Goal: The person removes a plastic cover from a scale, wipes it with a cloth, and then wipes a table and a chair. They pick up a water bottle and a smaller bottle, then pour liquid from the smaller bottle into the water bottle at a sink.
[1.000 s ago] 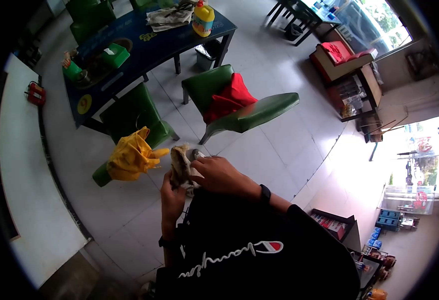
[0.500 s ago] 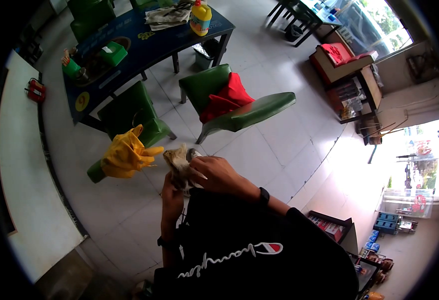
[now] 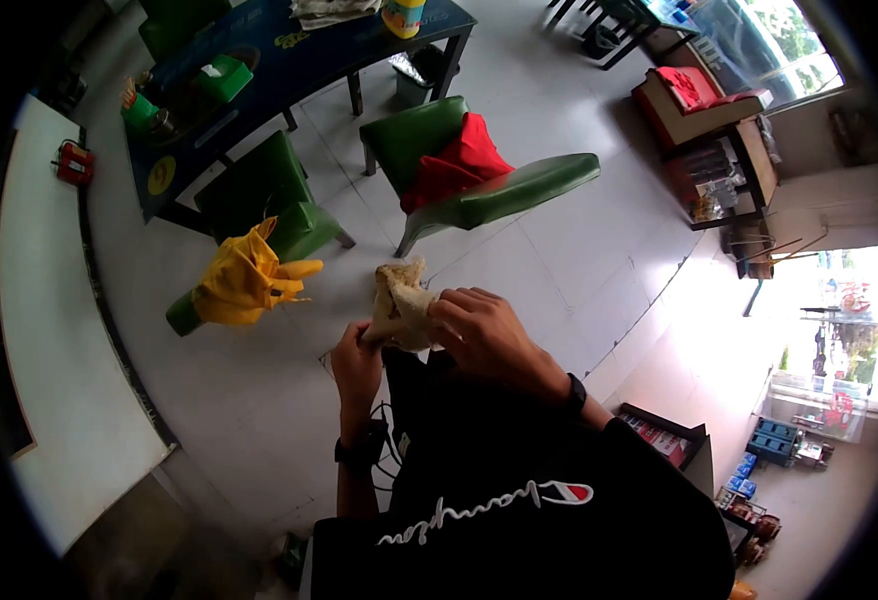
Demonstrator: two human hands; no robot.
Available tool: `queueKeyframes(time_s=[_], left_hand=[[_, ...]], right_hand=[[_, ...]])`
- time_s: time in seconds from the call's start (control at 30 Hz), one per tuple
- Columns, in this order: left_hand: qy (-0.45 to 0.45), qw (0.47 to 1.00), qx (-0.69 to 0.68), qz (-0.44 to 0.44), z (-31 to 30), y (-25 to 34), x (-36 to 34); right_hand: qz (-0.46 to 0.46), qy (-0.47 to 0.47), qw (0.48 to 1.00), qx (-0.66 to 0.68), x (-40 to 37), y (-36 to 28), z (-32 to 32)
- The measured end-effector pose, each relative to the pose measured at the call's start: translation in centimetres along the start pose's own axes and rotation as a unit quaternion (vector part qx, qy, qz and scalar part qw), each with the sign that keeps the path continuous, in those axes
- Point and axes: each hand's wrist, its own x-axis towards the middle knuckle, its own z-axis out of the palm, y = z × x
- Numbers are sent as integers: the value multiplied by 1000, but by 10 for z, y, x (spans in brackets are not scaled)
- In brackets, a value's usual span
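A crumpled off-white cloth rag with brownish stains is held in front of my body, above the tiled floor. My left hand pinches its lower left edge. On the other side, my right hand grips the right edge with bent fingers. The cloth hangs spread between both hands, its top bunched up. To the left, a yellow cloth drapes over the back of a green chair. A red cloth lies on a second green chair beyond my hands.
A dark blue table at the back holds a green tissue box, a yellow bottle and folded cloths. A bin stands by its leg. Shelves line the right wall; a white board stands left.
Both hands have moved right with the cloth and apart from each other. The cloth is now more spread out. The view has tilted slightly downward.
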Motion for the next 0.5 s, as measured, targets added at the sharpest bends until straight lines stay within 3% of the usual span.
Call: queueKeyframes(time_s=[0.07,0.2,0.23,0.3,0.37,0.4,0.47,0.5], left_hand=[[6,998,66,19,10,-1,-4],[7,983,168,-77,34,6,-19],[-35,974,191,-118,42,-2,-20],[-75,980,66,-172,62,-34,-29],[-78,965,-118,-223,92,-18,-33],[-3,963,-184,-197,127,-35,-34],[-75,969,-208,-114,158,6,-18],[-68,956,-254,-134,181,43,-14]], right_hand=[[2,11,1000,13,-5,8,-7],[33,-19,997,71,-13,34,-20],[33,-31,995,85,-18,42,-26],[33,-41,993,106,-30,60,-43],[45,-36,984,169,-43,74,-72],[53,-32,979,196,-52,83,-87],[86,-18,965,248,-75,113,-112],[91,-10,963,255,-88,130,-127]])
